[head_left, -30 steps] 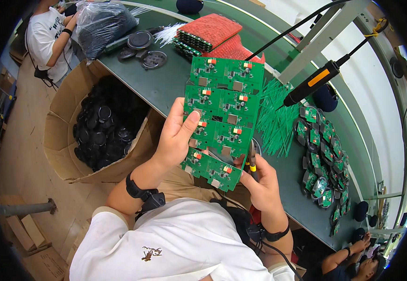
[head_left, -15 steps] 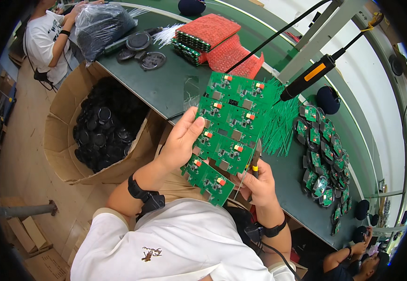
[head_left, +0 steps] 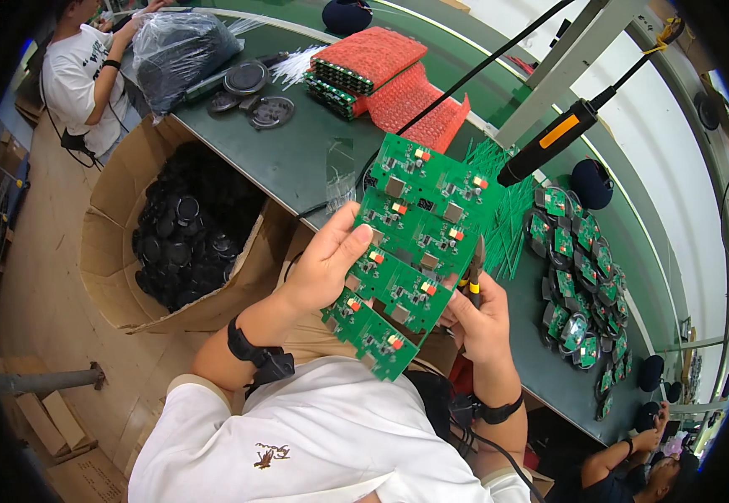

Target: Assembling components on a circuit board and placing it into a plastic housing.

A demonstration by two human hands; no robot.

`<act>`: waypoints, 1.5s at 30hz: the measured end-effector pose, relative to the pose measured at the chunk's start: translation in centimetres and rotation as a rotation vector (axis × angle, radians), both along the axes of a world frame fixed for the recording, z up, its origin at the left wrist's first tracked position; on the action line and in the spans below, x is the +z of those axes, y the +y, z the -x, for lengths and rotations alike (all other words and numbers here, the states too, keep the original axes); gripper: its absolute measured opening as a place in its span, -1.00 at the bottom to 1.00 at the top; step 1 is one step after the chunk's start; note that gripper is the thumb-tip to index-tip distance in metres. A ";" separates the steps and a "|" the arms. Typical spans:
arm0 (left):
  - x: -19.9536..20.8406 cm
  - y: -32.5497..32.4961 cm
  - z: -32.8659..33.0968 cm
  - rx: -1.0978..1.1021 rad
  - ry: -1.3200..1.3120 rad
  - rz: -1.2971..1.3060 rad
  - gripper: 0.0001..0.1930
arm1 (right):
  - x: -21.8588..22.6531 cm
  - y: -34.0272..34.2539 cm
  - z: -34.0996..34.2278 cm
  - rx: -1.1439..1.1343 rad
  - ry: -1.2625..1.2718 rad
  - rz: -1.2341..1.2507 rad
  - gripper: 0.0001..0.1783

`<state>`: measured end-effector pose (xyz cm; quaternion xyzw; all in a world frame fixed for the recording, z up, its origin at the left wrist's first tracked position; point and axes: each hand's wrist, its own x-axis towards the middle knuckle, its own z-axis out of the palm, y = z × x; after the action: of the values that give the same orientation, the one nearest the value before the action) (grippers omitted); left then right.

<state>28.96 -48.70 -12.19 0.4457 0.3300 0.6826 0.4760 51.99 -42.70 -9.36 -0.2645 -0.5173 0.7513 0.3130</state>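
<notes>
A green circuit board panel (head_left: 410, 239) with several repeated sections is held up in front of me, tilted over the table's near edge. My left hand (head_left: 326, 264) is closed on its left edge, thumb on top and fingers underneath. Its lowest section sits at a slight angle to the others. My right hand (head_left: 483, 323) is closed round cutting pliers (head_left: 476, 267) with yellow bands on the handles, close against the panel's right edge. Some of its fingertips are hidden behind the panel, so whether they also touch it I cannot tell.
A cardboard box (head_left: 108, 281) of black round parts stands left. On the table (head_left: 301, 168) lie red bubble wrap (head_left: 419, 105) with stacked boards, green strips (head_left: 507, 226) and a pile of assembled units (head_left: 578, 277). A black-orange tool (head_left: 549, 142) hangs right. Two other people work nearby.
The panel has turned slightly clockwise and shifted a little right. My right hand and the pliers have moved up and to the right along its edge. My left hand keeps its grip.
</notes>
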 end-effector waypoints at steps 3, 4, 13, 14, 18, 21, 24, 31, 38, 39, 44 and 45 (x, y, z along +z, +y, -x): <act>0.2 -0.6 0.0 -0.168 -0.205 0.223 -0.61 | -0.4 -0.6 0.4 0.054 0.182 0.158 -0.93; 0.8 -0.8 -0.4 -0.165 -0.219 0.376 -0.57 | -0.5 -0.7 0.2 0.095 0.199 0.176 -0.93; -2.8 3.2 12.9 0.664 0.139 0.245 -0.78 | 1.1 0.4 -3.0 -0.152 0.153 0.002 -0.89; -3.0 4.4 14.7 0.750 0.241 0.285 -0.77 | 1.0 0.5 -3.0 -0.135 0.112 0.006 -0.89; -4.7 9.1 18.8 1.041 0.728 0.439 -0.66 | 0.2 0.7 -2.2 -0.062 0.020 0.010 -0.91; -2.2 9.8 16.6 1.024 1.076 0.633 -0.62 | 0.2 0.4 -1.9 -0.046 0.003 -0.007 -0.91; -2.8 9.6 16.1 1.468 1.427 0.263 -0.60 | -0.1 0.1 -1.8 -0.045 -0.056 -0.068 -0.92; 6.9 2.8 1.5 0.059 0.371 0.082 -0.52 | -0.3 -0.8 -1.2 -0.073 -0.280 -0.189 -0.91; 6.3 1.8 0.2 -0.039 0.222 0.145 -0.72 | 0.0 -0.1 -0.9 -0.119 -0.336 -0.348 -0.89; 6.4 1.8 0.0 -0.043 0.221 0.144 -0.72 | 0.0 0.0 -1.0 -0.117 -0.331 -0.369 -0.89; 6.1 2.2 0.5 -0.150 0.203 0.192 -0.70 | -0.3 0.0 -1.7 -0.016 -0.125 -0.097 -0.88; 5.7 2.5 0.4 -0.155 0.202 0.195 -0.70 | -0.6 0.0 -2.0 0.065 0.034 0.080 -0.88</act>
<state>28.60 -46.23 -6.44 0.4878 0.4056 0.5602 0.5326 53.94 -42.67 -9.93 -0.2471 -0.4897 0.7855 0.2865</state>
